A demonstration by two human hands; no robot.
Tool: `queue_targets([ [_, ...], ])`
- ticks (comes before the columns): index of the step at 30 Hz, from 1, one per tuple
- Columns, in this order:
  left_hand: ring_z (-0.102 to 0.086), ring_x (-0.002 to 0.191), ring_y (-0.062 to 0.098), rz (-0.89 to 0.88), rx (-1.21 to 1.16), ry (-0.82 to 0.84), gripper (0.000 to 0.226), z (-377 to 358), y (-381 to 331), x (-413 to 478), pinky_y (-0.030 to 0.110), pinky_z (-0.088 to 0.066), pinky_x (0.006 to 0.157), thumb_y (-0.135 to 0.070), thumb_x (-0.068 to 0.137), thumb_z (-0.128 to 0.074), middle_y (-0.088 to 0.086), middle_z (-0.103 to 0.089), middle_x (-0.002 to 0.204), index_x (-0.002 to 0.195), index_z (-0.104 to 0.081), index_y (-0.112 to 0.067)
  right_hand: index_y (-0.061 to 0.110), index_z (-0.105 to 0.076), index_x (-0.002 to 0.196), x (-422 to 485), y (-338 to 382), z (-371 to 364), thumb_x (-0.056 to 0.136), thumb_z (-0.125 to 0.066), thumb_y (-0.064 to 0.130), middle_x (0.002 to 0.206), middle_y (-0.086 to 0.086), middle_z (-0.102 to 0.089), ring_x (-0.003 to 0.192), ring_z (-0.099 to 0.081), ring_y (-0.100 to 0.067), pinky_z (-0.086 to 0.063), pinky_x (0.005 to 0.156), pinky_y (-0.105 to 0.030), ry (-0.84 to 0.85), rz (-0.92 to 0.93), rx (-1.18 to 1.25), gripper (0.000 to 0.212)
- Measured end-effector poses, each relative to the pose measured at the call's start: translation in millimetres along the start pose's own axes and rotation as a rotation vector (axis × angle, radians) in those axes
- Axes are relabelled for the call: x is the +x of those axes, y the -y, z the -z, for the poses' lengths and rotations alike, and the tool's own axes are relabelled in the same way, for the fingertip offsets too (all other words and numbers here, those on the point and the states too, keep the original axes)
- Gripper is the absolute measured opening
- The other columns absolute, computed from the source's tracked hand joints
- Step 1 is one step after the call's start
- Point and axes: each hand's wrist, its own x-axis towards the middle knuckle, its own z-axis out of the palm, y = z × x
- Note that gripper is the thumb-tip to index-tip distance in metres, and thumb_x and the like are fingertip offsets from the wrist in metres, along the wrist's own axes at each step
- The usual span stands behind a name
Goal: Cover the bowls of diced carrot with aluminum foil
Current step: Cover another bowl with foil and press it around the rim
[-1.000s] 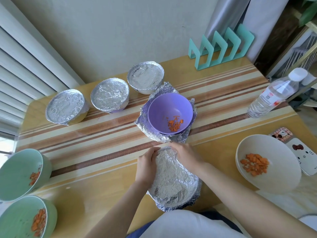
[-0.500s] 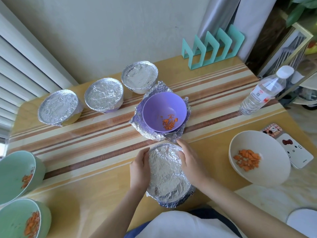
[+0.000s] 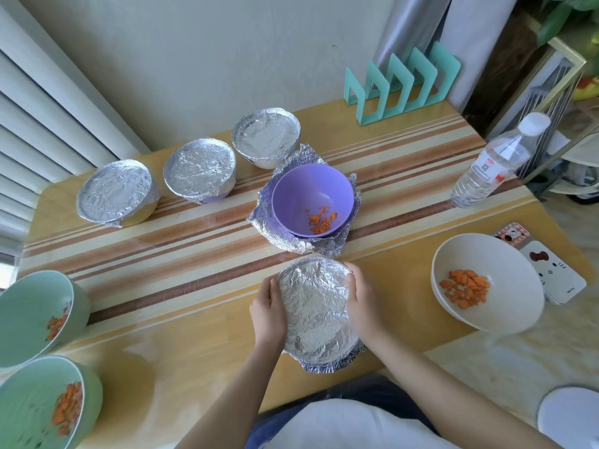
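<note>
Head view is showing the left hand (image 3: 267, 314) and right hand (image 3: 363, 306) curling their fingers round the foil-covered bowl (image 3: 316, 306), which is sitting near the front of the table (image 3: 162, 335), just beside the purple bowl (image 3: 304, 196).

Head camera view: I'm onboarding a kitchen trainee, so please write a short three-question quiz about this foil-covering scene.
1. True or false: the purple plastic bowl stands uncovered on a crumpled aluminium foil sheet.
2. How many bowls show uncovered carrot? A two, B four, C six.
3. Short answer: which hand or hands grip the foil-covered bowl nearest the person?
Key: 1 true; 2 B (purple, round white bowl, two pale green bowls); 3 both, left hand and right hand.
</note>
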Motion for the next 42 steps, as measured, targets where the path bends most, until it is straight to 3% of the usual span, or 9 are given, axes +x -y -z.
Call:
queue_targets([
  [6, -0.048, 0.103, 0.010, -0.111, 0.051, 0.036, 0.024, 4, 2, -3, 0.022, -0.033, 0.085, -0.020, 0.099, -0.040, -0.004, -0.052, 0.112, 0.119, -0.050, -0.013, 0.010, -0.027, 0.145, 2, 1, 3, 0.101, -0.030, 0.032, 0.149, -0.005, -0.030, 0.137, -0.028, -0.019, -0.024, 0.110, -0.026, 0.058, 0.124, -0.198, 0.049],
  [11, -0.047, 0.090, 0.018, -0.884, 0.505, 0.236, 0.018, 35, 22, -13, 0.029, -0.033, 0.080, -0.029, 0.095, -0.040, 0.000, -0.052, 0.100, 0.103, -0.052, -0.018, 0.010, -0.022, 0.146, -18, -2, 22, 0.099, -0.020, 0.050, 0.153, -0.003, -0.021, 0.143, -0.013, -0.015, -0.008, 0.117, -0.035, 0.294, 0.656, -0.492, 0.061],
  [14, -0.048, 0.084, 0.016, -1.196, 0.631, 0.373, 0.017, 50, 33, -24, 0.026, -0.031, 0.077, -0.033, 0.095, -0.047, -0.002, -0.054, 0.092, 0.094, -0.057, -0.019, 0.006, -0.025, 0.145, -32, -7, 30, 0.096, -0.028, 0.056, 0.153, -0.008, -0.025, 0.143, -0.019, -0.021, -0.013, 0.114, -0.037, 0.434, 0.909, -0.727, 0.070],
  [25, -0.042, 0.062, 0.018, -1.453, 0.691, 0.357, 0.019, 46, 32, -29, 0.027, -0.034, 0.061, -0.019, 0.089, -0.063, -0.001, -0.050, 0.068, 0.079, -0.047, -0.017, -0.001, -0.025, 0.143, -34, -19, 26, 0.097, -0.016, 0.047, 0.149, -0.015, -0.033, 0.138, -0.031, -0.027, -0.009, 0.113, -0.041, 0.507, 0.993, -1.052, 0.067],
  [31, -0.041, 0.063, 0.018, -1.450, 0.710, 0.290, 0.022, 47, 34, -30, 0.027, -0.032, 0.063, -0.021, 0.089, -0.064, -0.002, -0.049, 0.067, 0.079, -0.044, -0.018, -0.001, -0.037, 0.139, -37, -14, 24, 0.098, -0.013, 0.045, 0.146, -0.015, -0.037, 0.137, -0.034, -0.027, -0.008, 0.114, -0.040, 0.490, 0.970, -1.080, 0.067],
  [34, -0.047, 0.070, 0.017, -1.393, 0.689, 0.335, 0.014, 49, 35, -30, 0.027, -0.035, 0.070, -0.027, 0.091, -0.059, -0.002, -0.054, 0.076, 0.084, -0.053, -0.017, 0.003, -0.028, 0.144, -35, -12, 27, 0.093, -0.020, 0.053, 0.151, -0.012, -0.029, 0.141, -0.024, -0.024, -0.010, 0.114, -0.040, 0.498, 0.978, -1.067, 0.072],
  [37, -0.051, 0.093, 0.014, -1.127, 0.609, 0.323, 0.026, 52, 35, -36, 0.028, -0.036, 0.082, -0.041, 0.094, -0.046, -0.002, -0.056, 0.100, 0.105, -0.052, -0.018, 0.007, -0.013, 0.148, -37, -4, 36, 0.093, -0.019, 0.061, 0.156, -0.007, -0.014, 0.145, -0.003, -0.014, -0.004, 0.116, -0.038, 0.375, 0.853, -0.849, 0.077],
  [39, -0.047, 0.106, 0.008, -0.844, 0.461, 0.232, 0.033, 51, 29, -41, 0.023, -0.033, 0.091, -0.044, 0.095, -0.039, -0.008, -0.049, 0.113, 0.117, -0.047, -0.019, 0.018, 0.000, 0.148, -40, 2, 41, 0.094, -0.019, 0.062, 0.155, 0.006, 0.002, 0.139, 0.019, 0.004, 0.011, 0.116, -0.024, 0.299, 0.539, -0.505, 0.073],
  [42, -0.039, 0.116, -0.005, -0.408, 0.147, 0.118, 0.036, 36, 17, -46, 0.012, -0.026, 0.099, -0.043, 0.095, -0.041, -0.021, -0.044, 0.119, 0.127, -0.042, -0.026, 0.024, 0.001, 0.148, -42, 3, 36, 0.097, -0.029, 0.049, 0.153, 0.017, 0.004, 0.139, 0.008, 0.007, 0.000, 0.116, -0.020, 0.163, 0.133, -0.109, 0.064],
])
